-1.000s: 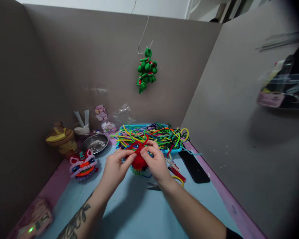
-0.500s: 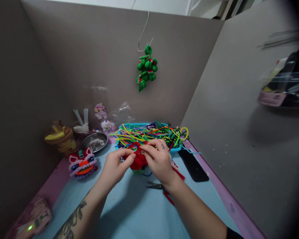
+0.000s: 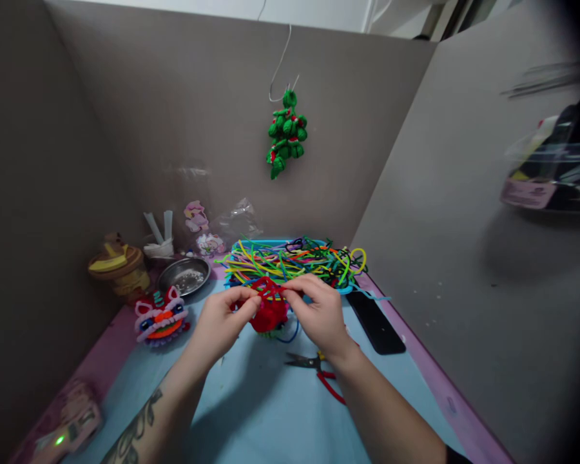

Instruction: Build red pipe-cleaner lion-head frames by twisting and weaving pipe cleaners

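Observation:
Between my hands is a red fuzzy craft piece (image 3: 269, 315) with red strands looped at its top and some green at its underside. My left hand (image 3: 225, 320) pinches its upper left side between thumb and forefinger. On the other side, my right hand (image 3: 318, 314) pinches a red strand at the upper right. A thin blue strand (image 3: 292, 332) curves out beneath the piece. Open scissors (image 3: 305, 362) with red handles lie below my right hand, partly covered by my wrist.
Behind the hands, a blue basket (image 3: 265, 243) overflows with colourful fuzzy stems (image 3: 299, 261). A finished-looking lion-head figure (image 3: 162, 317), a metal bowl (image 3: 184, 276) and a brown lidded cup (image 3: 120, 270) stand left. A black phone (image 3: 377, 322) lies right; a green ornament (image 3: 287, 135) hangs above.
My right hand has moved slightly right, away from my left, drawing the red strand out. More of the red loops, the blue strand and the scissors' handles now shows.

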Demonstrator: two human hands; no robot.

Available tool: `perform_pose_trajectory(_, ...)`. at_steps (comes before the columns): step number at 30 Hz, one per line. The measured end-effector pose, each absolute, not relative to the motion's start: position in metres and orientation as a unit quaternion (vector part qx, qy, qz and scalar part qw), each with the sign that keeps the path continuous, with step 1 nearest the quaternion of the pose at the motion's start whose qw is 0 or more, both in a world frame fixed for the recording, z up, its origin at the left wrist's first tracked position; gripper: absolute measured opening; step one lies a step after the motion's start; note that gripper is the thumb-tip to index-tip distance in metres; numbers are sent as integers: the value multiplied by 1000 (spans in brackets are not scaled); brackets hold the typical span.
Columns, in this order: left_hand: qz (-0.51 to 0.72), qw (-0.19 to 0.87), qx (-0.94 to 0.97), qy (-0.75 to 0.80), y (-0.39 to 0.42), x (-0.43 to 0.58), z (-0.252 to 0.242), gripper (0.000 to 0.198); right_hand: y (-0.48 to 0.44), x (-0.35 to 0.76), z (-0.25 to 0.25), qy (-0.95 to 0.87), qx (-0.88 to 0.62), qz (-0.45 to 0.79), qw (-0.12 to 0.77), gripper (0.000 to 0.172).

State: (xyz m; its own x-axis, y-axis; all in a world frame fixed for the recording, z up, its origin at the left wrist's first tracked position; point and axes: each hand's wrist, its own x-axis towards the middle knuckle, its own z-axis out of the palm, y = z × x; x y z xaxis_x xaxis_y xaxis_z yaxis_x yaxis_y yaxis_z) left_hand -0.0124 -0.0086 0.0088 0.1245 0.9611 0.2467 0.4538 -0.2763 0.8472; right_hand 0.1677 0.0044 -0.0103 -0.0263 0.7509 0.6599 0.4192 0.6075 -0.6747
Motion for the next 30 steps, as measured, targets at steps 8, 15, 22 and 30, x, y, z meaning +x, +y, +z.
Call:
perform_pose_trajectory(8, 405, 339, 678, 512, -5, -15, 6, 23, 8, 168, -13, -658, -476, 289, 506, 11)
perform_pose_trajectory(15, 435, 310, 679, 502, -2, -13, 1, 21, 12, 171, -12, -663, -502, 268, 485, 4)
perform_pose_trajectory(22, 472, 278, 696, 463, 2, -15, -3, 16, 10, 168, -12, -665, -454, 383, 453, 13)
perform_pose_trajectory(30, 440, 387, 650, 484, -1, -13, -7, 21, 11, 160, -18, -641, -435, 438, 456, 37)
